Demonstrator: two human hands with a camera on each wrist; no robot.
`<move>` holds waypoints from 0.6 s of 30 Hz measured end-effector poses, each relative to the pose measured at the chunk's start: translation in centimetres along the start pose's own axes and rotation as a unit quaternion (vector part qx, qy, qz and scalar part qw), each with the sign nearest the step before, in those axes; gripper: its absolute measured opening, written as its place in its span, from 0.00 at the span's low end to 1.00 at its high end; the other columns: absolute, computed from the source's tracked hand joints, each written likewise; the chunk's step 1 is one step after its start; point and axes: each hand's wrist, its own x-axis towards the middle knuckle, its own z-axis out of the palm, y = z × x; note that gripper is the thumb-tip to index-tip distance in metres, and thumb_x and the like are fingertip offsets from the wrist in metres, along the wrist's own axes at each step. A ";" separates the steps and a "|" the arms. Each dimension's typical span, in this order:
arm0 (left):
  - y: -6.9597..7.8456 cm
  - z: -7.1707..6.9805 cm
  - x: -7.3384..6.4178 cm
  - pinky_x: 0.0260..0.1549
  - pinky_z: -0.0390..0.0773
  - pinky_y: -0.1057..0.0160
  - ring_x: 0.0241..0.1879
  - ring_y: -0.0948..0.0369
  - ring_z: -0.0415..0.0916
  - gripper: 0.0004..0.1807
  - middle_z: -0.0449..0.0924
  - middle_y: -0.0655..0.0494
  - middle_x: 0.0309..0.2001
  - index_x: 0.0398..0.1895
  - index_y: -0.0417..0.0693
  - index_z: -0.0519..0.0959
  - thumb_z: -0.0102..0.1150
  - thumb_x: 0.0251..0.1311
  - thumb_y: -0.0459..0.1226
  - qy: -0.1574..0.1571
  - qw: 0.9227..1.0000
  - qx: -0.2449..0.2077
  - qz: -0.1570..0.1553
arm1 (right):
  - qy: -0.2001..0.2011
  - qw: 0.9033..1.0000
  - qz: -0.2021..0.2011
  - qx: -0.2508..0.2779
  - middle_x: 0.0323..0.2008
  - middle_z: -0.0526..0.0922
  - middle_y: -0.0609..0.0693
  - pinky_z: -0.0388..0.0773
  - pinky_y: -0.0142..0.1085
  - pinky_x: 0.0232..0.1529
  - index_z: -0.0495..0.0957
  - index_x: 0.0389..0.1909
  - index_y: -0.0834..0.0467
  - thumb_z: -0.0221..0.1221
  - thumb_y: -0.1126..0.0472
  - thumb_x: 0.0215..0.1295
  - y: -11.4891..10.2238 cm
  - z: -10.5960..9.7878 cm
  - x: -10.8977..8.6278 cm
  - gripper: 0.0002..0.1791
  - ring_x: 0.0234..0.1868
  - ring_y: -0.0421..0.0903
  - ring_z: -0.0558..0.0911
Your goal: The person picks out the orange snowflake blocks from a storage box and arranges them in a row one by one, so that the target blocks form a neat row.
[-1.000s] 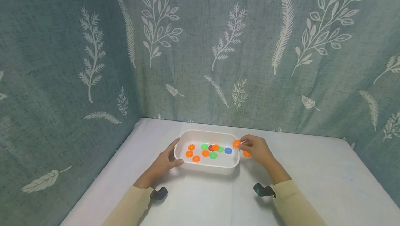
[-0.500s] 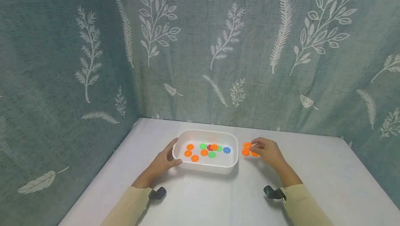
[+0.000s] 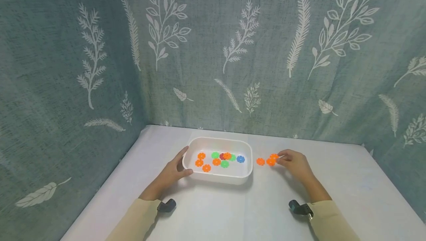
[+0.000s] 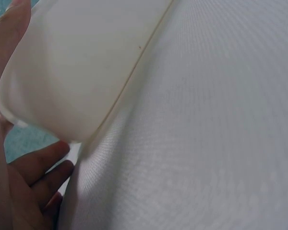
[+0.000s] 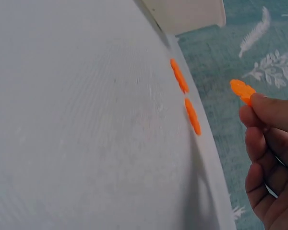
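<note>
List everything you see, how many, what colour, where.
Cloth-covered table: one, white, foreground
Leaf-print fabric backdrop: count unclear, teal, around table
Rectangular plastic tub: one, white, on table
Orange flower discs: five, bright orange, in tub
Green flower discs: three, light green, in tub
Red flower disc: one, dark red, in tub
Blue flower disc: one, blue, in tub
Loose discs: two, orange, on table beside tub
Held disc: one, orange, in right grip
Wrist devices: two, black, wrists
Sleeves: two, pale yellow, forearms
Left grip: one, bare, holding tub's left end
Right grip: one, bare, right of tub
</note>
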 end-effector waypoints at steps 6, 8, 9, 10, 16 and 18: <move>-0.1 0.1 0.1 0.64 0.52 0.35 0.71 0.45 0.53 0.56 0.54 0.46 0.74 0.78 0.57 0.49 0.72 0.49 0.54 0.001 1.000 0.004 -0.008 | 0.005 1.000 0.021 0.004 0.42 0.85 0.55 0.80 0.40 0.35 0.80 0.49 0.59 0.63 0.56 0.64 0.7 -0.1 -0.2 0.16 0.41 0.52 0.81; -0.1 0.1 0.1 0.64 0.52 0.35 0.71 0.45 0.53 0.56 0.54 0.46 0.74 0.78 0.58 0.49 0.72 0.49 0.54 0.000 1.000 0.007 -0.012 | 0.006 1.000 0.019 0.002 0.42 0.85 0.56 0.80 0.38 0.33 0.80 0.50 0.60 0.62 0.57 0.65 1.1 -0.1 -0.3 0.16 0.40 0.52 0.81; -0.1 0.1 0.1 0.64 0.53 0.35 0.71 0.44 0.53 0.56 0.53 0.46 0.74 0.78 0.58 0.49 0.72 0.49 0.55 0.000 1.000 0.008 -0.013 | 0.007 1.000 0.018 -0.001 0.41 0.85 0.56 0.80 0.39 0.33 0.80 0.50 0.61 0.62 0.57 0.65 1.3 -0.1 -0.3 0.16 0.40 0.52 0.82; -0.1 0.2 0.1 0.64 0.53 0.35 0.71 0.45 0.53 0.56 0.53 0.46 0.74 0.78 0.58 0.49 0.72 0.49 0.55 0.000 1.000 0.010 -0.014 | 0.009 1.000 0.017 -0.003 0.41 0.85 0.56 0.80 0.39 0.34 0.80 0.49 0.61 0.62 0.57 0.65 1.4 -0.1 -0.3 0.16 0.40 0.52 0.82; 0.1 0.1 0.1 0.63 0.56 0.36 0.70 0.44 0.55 0.56 0.55 0.45 0.74 0.78 0.58 0.49 0.72 0.48 0.55 0.004 1.000 0.009 -0.016 | 0.023 1.000 0.016 -0.014 0.40 0.85 0.57 0.79 0.45 0.38 0.80 0.48 0.62 0.62 0.58 0.64 2.1 -0.1 -0.2 0.15 0.40 0.52 0.82; 0.2 0.1 0.0 0.63 0.56 0.36 0.70 0.44 0.56 0.57 0.56 0.44 0.73 0.78 0.57 0.49 0.72 0.48 0.54 0.005 1.000 0.008 -0.014 | 0.023 0.999 0.025 -0.016 0.39 0.85 0.56 0.79 0.43 0.35 0.80 0.49 0.62 0.62 0.58 0.64 2.2 -0.1 -0.1 0.16 0.38 0.51 0.81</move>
